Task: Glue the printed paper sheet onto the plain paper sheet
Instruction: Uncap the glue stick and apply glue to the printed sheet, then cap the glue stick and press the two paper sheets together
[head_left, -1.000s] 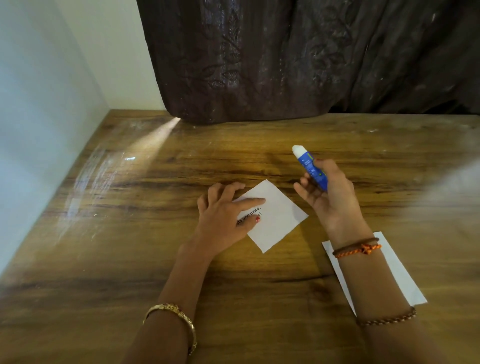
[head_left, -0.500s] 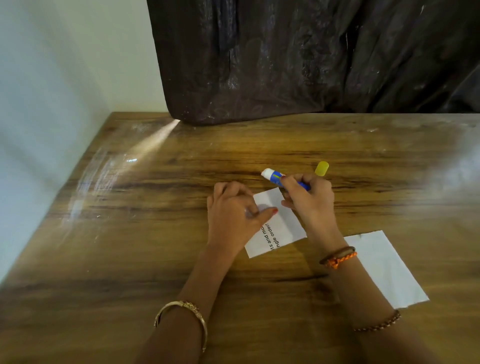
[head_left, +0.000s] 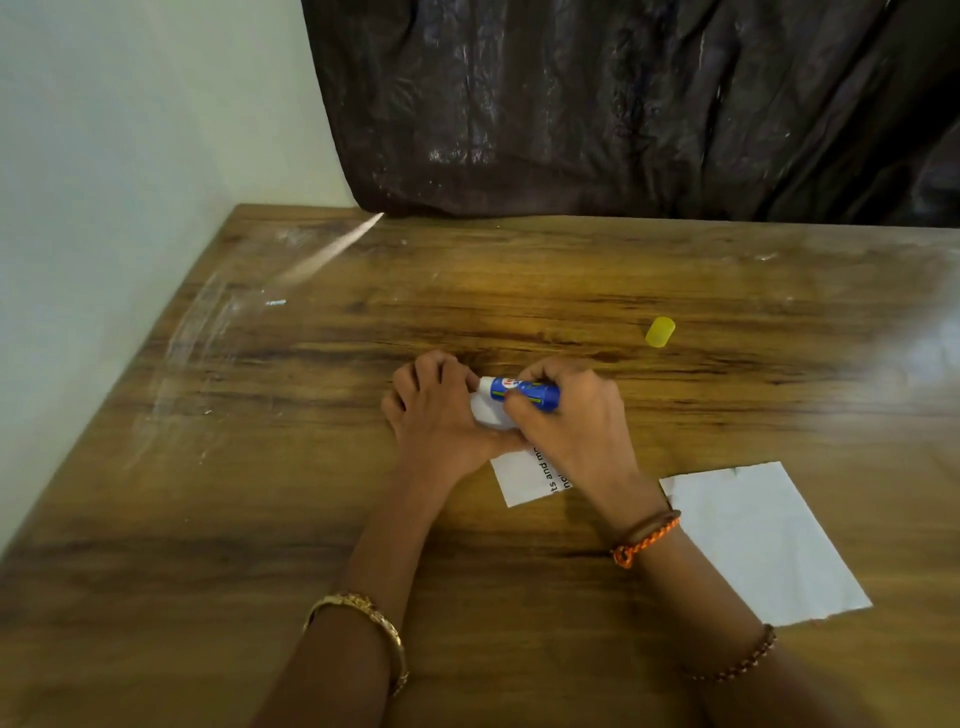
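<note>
The printed paper sheet (head_left: 524, 475) lies on the wooden table (head_left: 260, 493), mostly hidden under both hands; black text shows near its right side. My left hand (head_left: 436, 415) presses flat on the sheet's far left part. My right hand (head_left: 571, 426) grips a blue glue stick (head_left: 522, 392), lying nearly level with its white tip pointing left, down on the sheet's far edge beside my left fingers. The plain paper sheet (head_left: 763, 540) rests apart to the right, partly under my right forearm.
The glue stick's yellow cap (head_left: 660, 331) lies on the table behind my right hand. A dark curtain (head_left: 623, 104) hangs along the table's back edge. A pale wall (head_left: 104, 208) borders the table's left side.
My right hand has lowered the glue stick from raised in the air down to the printed sheet. The sheet has turned under my left hand. The yellow cap has come into view.
</note>
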